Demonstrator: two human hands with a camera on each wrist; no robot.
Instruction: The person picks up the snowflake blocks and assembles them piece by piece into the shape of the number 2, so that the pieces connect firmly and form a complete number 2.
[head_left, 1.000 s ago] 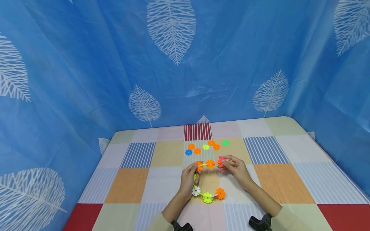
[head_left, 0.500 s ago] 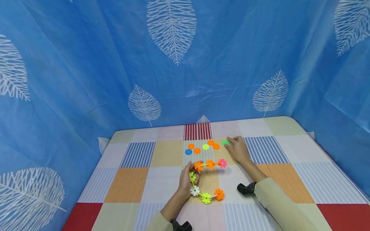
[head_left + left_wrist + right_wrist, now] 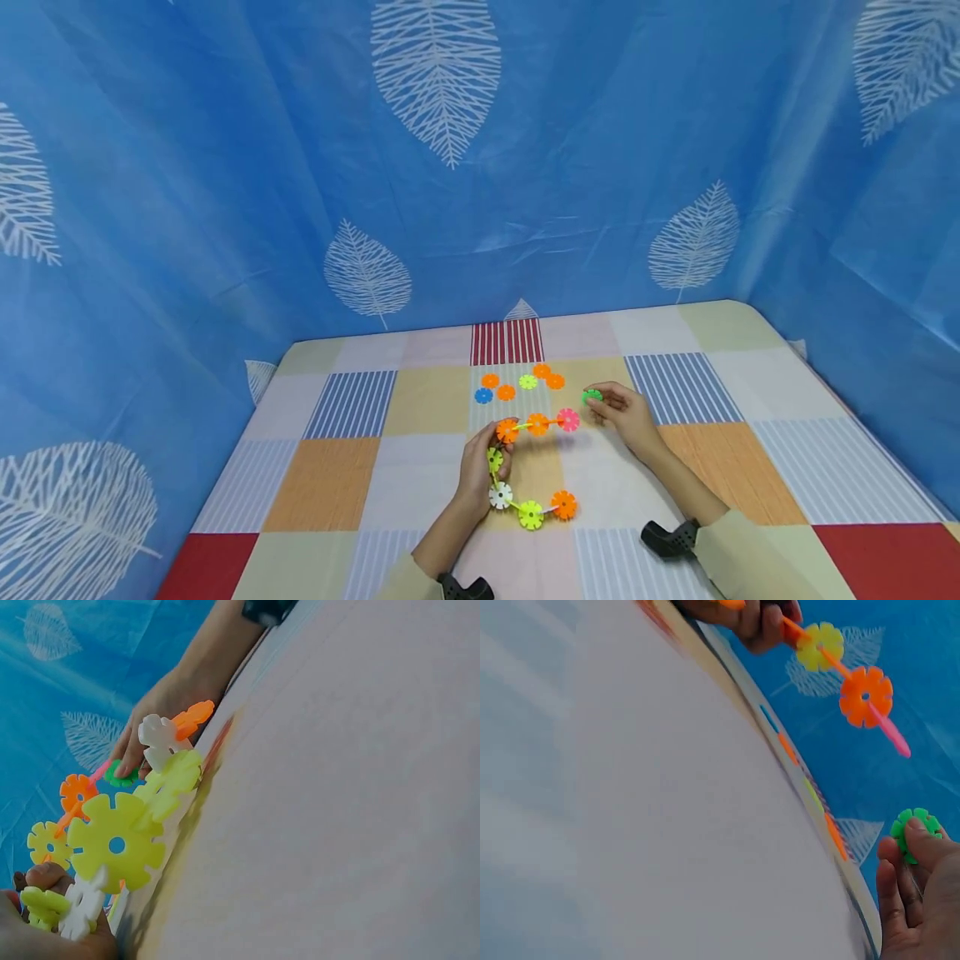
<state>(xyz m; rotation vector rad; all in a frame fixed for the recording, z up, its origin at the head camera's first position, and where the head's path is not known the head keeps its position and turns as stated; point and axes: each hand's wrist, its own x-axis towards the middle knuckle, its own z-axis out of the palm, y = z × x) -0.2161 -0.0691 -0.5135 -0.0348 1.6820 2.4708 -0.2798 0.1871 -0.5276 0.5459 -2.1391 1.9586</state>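
A C-shaped chain of snowflake discs [image 3: 525, 467] lies partly on the patchwork table [image 3: 420, 475]. My left hand [image 3: 483, 465] grips the chain at its left bend, near an orange disc [image 3: 507, 431], and lifts the upper arm, which ends in a pink disc [image 3: 567, 419]. My right hand [image 3: 622, 410] pinches a single green disc [image 3: 592, 396] just right of that pink end, apart from it. The green disc [image 3: 913, 829] shows between thumb and fingers in the right wrist view. The left wrist view shows a big yellow-green disc [image 3: 116, 844] of the chain close up.
Several loose discs, orange, blue and yellow-green [image 3: 517, 384], lie on the table beyond the chain. A blue leaf-print curtain [image 3: 450, 167] closes in the table at the back and on both sides.
My right hand left the pink end, reached back to the loose green disc, picked it up and brought it toward the chain. My left hand kept holding the chain.
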